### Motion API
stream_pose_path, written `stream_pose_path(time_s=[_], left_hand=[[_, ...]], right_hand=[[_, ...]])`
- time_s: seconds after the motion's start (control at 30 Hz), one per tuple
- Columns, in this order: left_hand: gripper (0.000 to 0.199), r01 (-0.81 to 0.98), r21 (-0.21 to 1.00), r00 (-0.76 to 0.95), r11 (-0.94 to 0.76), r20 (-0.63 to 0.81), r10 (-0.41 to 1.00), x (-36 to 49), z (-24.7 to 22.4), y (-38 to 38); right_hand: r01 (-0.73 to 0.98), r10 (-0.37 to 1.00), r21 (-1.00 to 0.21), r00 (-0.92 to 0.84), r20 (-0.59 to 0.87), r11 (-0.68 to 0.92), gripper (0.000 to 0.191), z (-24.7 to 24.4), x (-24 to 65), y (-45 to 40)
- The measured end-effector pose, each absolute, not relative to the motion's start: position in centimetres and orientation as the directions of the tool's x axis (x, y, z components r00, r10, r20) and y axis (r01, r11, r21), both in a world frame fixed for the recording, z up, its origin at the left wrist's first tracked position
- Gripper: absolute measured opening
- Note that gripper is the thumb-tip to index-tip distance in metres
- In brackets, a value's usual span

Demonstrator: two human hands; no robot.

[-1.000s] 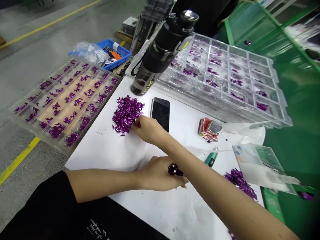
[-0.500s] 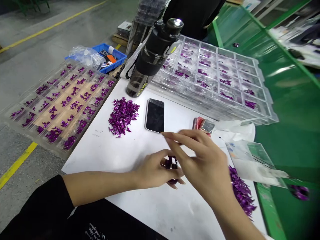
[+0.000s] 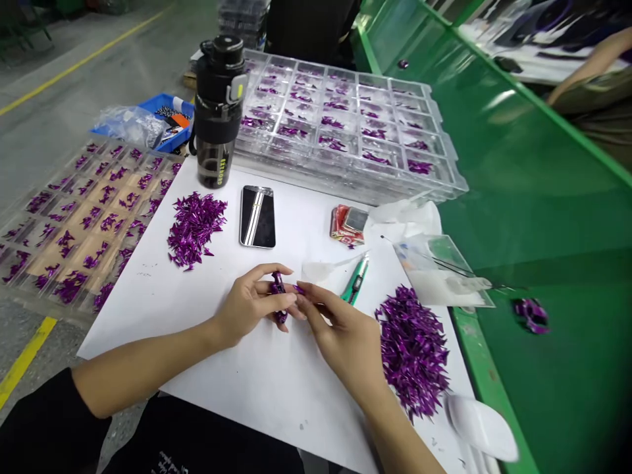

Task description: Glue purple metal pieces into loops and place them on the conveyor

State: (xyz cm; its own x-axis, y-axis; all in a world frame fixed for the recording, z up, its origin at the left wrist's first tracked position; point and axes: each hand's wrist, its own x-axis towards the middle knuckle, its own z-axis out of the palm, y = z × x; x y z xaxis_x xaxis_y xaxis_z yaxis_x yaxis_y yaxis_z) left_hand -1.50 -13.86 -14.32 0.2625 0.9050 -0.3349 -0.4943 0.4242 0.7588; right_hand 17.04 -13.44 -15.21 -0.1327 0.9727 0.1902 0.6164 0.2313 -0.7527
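My left hand (image 3: 239, 309) is closed around a shiny purple part with openings (image 3: 278, 283), which looks like a toy car body, held above the white tabletop (image 3: 247, 388). Thumb and fingers of my right hand (image 3: 348, 336) pinch a small purple pointed piece (image 3: 298, 289) right beside that part. Whether the two touch is hard to tell. To the right of my right hand lies a large pile of purple pointed pieces (image 3: 413, 352). A smaller pile (image 3: 196, 227) sits at the far left of the tabletop. A green utility knife (image 3: 355, 280) lies behind my right hand.
A phone (image 3: 257, 217), a black bottle (image 3: 217, 115) and a red packet (image 3: 340, 227) stand or lie farther back. Divided clear trays (image 3: 355, 178) are stacked behind; another tray (image 3: 93, 217) is at left. A green belt (image 3: 557, 263) carries a similar purple part (image 3: 532, 316).
My right hand has come down to the purple part in my left hand, its fingertips now close against it. The view has swung right, showing the knife and the whole right-hand pile.
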Motion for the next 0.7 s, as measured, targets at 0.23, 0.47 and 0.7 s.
stream_pose_path(time_s=[0.23,0.47,0.7], left_hand=[[0.044,-0.36,0.882,0.155,0.303,-0.264,0.952,-0.6,-14.8,-15.0],[0.039,-0.272,0.938,0.116,0.217,-0.191,0.975,-0.1,-15.3,-15.7],[0.038,-0.229,0.95,0.104,0.213,-0.194,0.975,-0.2,-15.3,-16.0]], right_hand=[[0.751,0.873,-0.55,-0.074,0.481,0.366,0.02,-14.3,16.7,-14.8],[0.407,0.967,-0.898,0.109,0.231,0.169,0.022,-13.4,14.1,-16.2],[0.391,0.98,-0.909,0.063,0.187,0.148,0.02,-13.6,13.3,-16.3]])
